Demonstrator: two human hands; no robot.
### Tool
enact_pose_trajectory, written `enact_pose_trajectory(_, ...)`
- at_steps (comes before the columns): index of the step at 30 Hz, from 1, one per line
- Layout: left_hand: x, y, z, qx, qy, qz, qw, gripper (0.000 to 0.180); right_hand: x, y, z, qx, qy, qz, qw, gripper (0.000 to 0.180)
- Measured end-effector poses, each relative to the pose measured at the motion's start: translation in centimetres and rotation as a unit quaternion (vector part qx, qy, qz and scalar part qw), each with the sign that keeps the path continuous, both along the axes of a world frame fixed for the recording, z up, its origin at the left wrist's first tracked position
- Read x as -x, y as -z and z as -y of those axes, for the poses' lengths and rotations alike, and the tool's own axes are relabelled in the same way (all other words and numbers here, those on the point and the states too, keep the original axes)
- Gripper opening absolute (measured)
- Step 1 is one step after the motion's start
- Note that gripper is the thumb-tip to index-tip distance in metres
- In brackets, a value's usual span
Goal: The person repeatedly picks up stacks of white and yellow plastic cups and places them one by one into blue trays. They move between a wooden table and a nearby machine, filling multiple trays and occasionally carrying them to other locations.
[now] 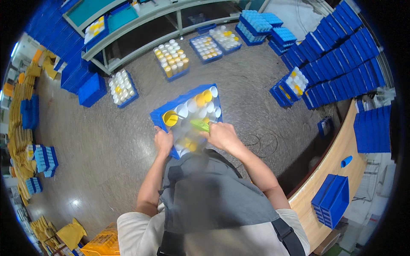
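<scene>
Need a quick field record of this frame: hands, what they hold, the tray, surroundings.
left hand: grips near edge of blue tray
right hand: holds green tool over the tray
tray contents: white tubes and yellow tubes, upright in slots
floor: more filled blue trays
right side: stacked empty blue trays, wooden bench
</scene>
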State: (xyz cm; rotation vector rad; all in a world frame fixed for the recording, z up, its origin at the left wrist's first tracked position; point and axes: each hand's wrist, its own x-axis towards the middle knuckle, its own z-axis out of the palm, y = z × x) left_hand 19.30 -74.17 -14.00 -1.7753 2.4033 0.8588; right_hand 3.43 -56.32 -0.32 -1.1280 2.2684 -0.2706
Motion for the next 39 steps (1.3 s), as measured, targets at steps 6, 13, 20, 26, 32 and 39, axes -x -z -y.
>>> enact_pose_trajectory(6, -1.6, 2.7, 7.2, -0.005, -0.038, -0.027, 0.999, 0.083, -1.5, 0.4, 4.1, -0.057, -0.039, 0.005, 0.998, 0.052)
enact_pose_trajectory(13, -3.7, 8.0, 16.6, -0.013, -0.126, -0.083, 0.988, 0.045, -2.9, 3.1, 11.6, -0.097, -0.071, 0.018, 0.993, 0.045)
enact_pose_trajectory(20, -6.1, 10.9, 22.3, -0.068, -0.172, -0.180, 0.966, 0.038, 1.3, 3.4, 17.5, -0.142, 0.046, -0.022, 0.989, 0.046)
enact_pose_trajectory(26, -7.1, 13.1, 25.8, -0.116, -0.155, -0.274, 0.942, 0.033, 7.0, 5.6, 19.2, -0.134, 0.124, -0.085, 0.979, 0.054)
enact_pose_trajectory(32, -7.6, 10.1, 27.5, -0.159, -0.104, -0.355, 0.915, 0.031, 11.4, 4.8, 21.2, -0.134, 0.225, -0.093, 0.961, 0.051)
enact_pose_trajectory(39, -8.4, 9.3, 29.1, -0.190, -0.071, -0.401, 0.893, 0.031, 11.5, 2.4, 21.1, -0.183, 0.230, -0.112, 0.949, 0.052)
